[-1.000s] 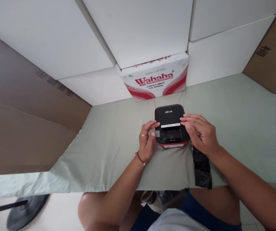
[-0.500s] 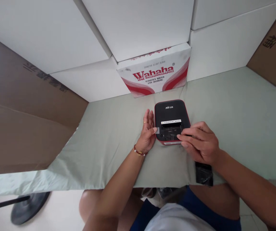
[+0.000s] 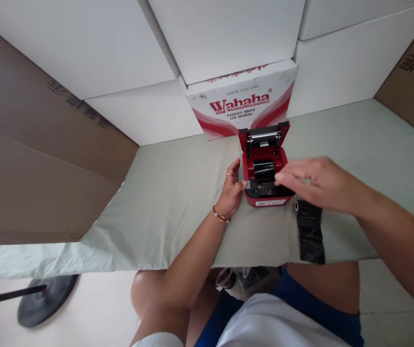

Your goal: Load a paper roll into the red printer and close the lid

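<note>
A small red and black label printer (image 3: 270, 202) sits on the cloth with its lid (image 3: 264, 137) raised. Inside it lies a shiny black roll (image 3: 264, 169), and thin dark film (image 3: 266, 189) stretches from it across the front. My left hand (image 3: 231, 193) grips the printer's left side, thumb on the grey latch and fingers along the wall. Over the right side, my right hand (image 3: 310, 182) has its thumb and fingertips pinched at the film's right edge; the held bit is mostly hidden. A second black roll (image 3: 310, 231), partly unwound, lies below that hand.
Behind the printer stands a white and red Wahaha water carton (image 3: 243, 103), against stacked white boxes (image 3: 228, 38). Brown cartons (image 3: 41, 159) flank the left and right. The green cloth (image 3: 171, 202) hangs over the near table edge, above my knees.
The printer's lid has swung up from closed, showing the roll inside. My right hand has lifted slightly and moved right, uncovering more of the loose roll. My left hand stays at the latch.
</note>
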A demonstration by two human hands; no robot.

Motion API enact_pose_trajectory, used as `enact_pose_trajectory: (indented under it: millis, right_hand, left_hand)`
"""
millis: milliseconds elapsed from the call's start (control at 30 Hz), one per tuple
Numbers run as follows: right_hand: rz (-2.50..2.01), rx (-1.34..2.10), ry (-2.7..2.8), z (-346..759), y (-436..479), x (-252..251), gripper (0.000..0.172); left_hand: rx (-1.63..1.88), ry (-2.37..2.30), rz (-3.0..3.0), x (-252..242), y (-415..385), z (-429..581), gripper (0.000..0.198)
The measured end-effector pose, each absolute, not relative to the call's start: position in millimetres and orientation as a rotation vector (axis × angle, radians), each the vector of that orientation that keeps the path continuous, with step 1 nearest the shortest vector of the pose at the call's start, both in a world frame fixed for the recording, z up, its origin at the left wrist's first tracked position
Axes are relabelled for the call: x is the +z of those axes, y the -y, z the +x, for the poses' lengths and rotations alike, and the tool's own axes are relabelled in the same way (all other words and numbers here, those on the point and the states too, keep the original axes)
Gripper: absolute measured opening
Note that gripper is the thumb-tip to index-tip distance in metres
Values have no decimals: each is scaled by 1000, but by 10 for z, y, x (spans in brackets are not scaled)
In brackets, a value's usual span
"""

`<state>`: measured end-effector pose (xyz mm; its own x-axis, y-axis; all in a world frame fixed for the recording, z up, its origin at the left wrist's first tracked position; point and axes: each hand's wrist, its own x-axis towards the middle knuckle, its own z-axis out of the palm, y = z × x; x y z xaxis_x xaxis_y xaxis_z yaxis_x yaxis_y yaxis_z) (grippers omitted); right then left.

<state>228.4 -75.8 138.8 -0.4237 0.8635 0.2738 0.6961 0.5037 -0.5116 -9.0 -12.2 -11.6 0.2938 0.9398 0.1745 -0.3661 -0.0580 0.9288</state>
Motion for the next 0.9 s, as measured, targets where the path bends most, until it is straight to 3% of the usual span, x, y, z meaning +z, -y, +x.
enact_pose_trajectory:
  millis: [133, 267, 400, 733, 900]
  right_hand:
    - [-1786, 384, 2531, 2046, 328, 1653, 28]
    - [-2087, 297, 2677, 1735, 27, 1576, 37]
    - [-2171, 257, 2610, 1601, -48, 1465, 43]
    - [-2192, 242, 2527, 1676, -36, 1380, 33]
    - [-2127, 214, 2432, 1716, 195, 1464, 39]
  left_hand:
    - [1200, -659, 1143, -122, 96, -79, 83]
    - [1205, -668, 1102, -129, 75, -73, 85]
    - [1201, -673, 1124, -142, 68, -72, 80]
    - [1234, -689, 1147, -191, 31, -45, 77]
    - [1246, -692, 1170, -202, 23, -43, 75]
